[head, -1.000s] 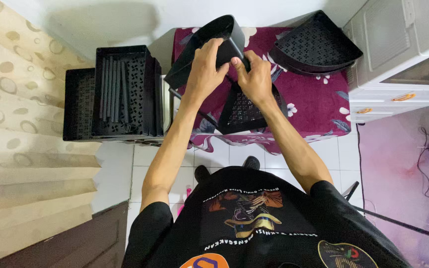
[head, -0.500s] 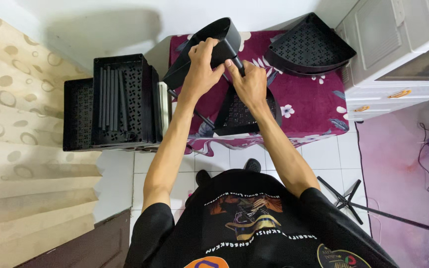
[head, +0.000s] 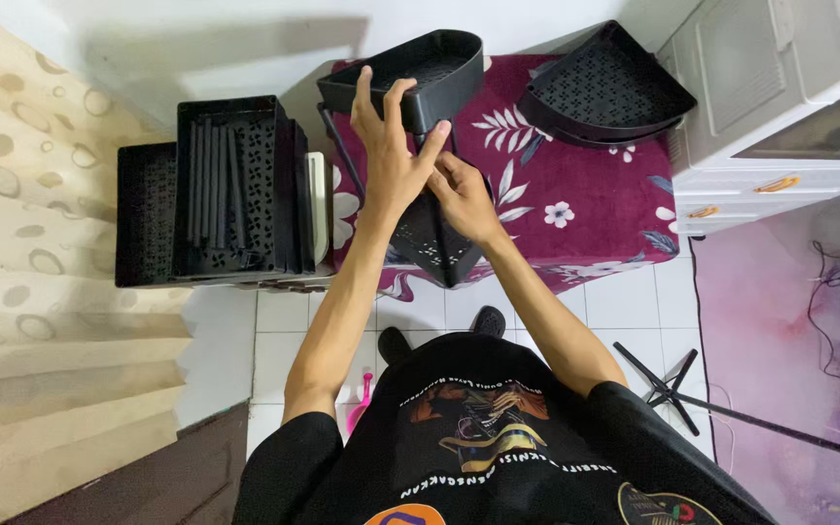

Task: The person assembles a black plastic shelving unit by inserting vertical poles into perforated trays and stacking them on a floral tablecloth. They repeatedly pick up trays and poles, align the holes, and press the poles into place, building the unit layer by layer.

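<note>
Two black corner shelves [head: 606,89] nest empty; your left hand [head: 391,160] grips another tray [head: 410,76], your right hand [head: 461,197] pinches its post [head: 444,146].

Stacked black trays [head: 235,190] left; floral cloth [head: 575,204]; white cabinet [head: 779,97].

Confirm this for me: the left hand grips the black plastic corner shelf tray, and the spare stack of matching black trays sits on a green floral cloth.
One detail is wrong: the cloth under the spare stack of black perforated plastic corner trays is maroon with a floral print, not green. The head view shows it. The rest stands: the left hand has its grip on the black plastic corner shelf tray.
</note>
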